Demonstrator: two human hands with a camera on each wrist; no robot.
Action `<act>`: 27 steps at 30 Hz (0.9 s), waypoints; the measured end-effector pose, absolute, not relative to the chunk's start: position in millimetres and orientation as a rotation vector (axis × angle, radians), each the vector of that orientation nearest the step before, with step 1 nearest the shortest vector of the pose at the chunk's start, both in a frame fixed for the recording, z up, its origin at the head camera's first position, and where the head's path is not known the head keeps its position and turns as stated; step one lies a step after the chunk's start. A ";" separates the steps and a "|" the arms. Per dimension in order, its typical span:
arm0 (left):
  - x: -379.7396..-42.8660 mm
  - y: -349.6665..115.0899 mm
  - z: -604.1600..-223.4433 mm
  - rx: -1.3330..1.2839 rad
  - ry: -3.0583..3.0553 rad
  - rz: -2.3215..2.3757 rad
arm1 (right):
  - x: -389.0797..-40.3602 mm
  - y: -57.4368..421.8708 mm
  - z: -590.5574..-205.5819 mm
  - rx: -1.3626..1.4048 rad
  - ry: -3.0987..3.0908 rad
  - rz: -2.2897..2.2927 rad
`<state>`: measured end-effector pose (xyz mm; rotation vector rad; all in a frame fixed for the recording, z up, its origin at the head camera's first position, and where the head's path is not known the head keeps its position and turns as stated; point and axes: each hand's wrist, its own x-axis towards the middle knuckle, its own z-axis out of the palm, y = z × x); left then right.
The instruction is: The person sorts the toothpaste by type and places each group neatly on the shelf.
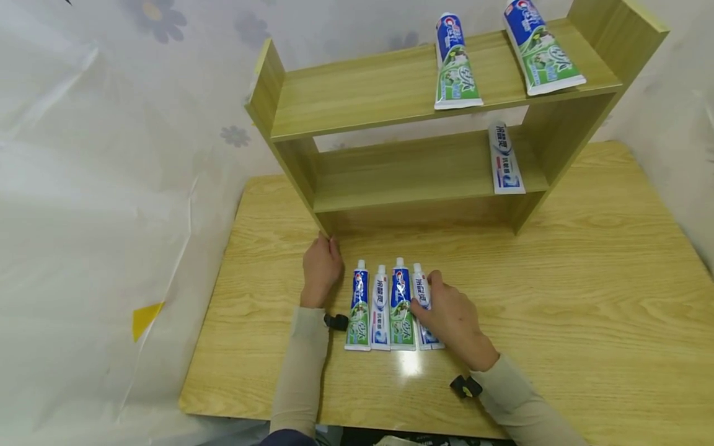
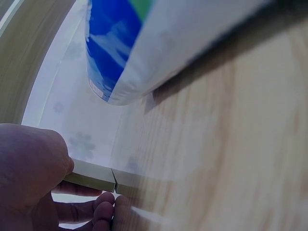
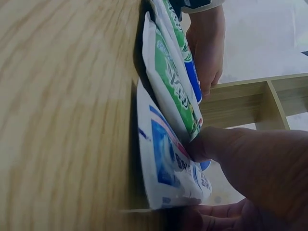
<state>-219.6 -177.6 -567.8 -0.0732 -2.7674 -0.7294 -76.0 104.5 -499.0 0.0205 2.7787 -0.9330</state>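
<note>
Four tubes would be several: the toothpaste tubes lie side by side on the table, caps away from the person. My right hand point(image 1: 454, 316) holds the rightmost one, a white toothpaste tube point(image 3: 166, 159), thumb on one side and fingers on the other. Beside it lies a blue-and-green toothpaste tube point(image 1: 401, 306), then another white tube point(image 1: 380, 310) and a second blue-and-green tube point(image 1: 358, 306) at the left end. My left hand point(image 1: 322, 267) grips the lower front corner of the wooden shelf point(image 1: 295, 173), its thumb and fingers around the side panel in the left wrist view.
On the shelf's top board stand two blue-and-green tubes point(image 1: 458, 62), leaning at the right half. One white tube point(image 1: 506, 158) leans on the middle board, near the right side panel. The wooden table point(image 1: 602, 297) extends to both sides, with walls behind and at the left.
</note>
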 end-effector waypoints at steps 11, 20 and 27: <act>-222.9 -179.4 -574.4 -0.081 -2.763 -0.714 | -79.1 105.4 -500.7 -0.011 2.832 -0.816; -224.0 -179.6 -574.8 -0.091 -2.766 -0.695 | -80.7 108.8 -501.1 -0.001 2.779 -0.876; -222.1 -180.0 -572.4 -0.042 -2.805 -0.738 | -78.6 106.2 -501.6 -0.017 2.797 -0.901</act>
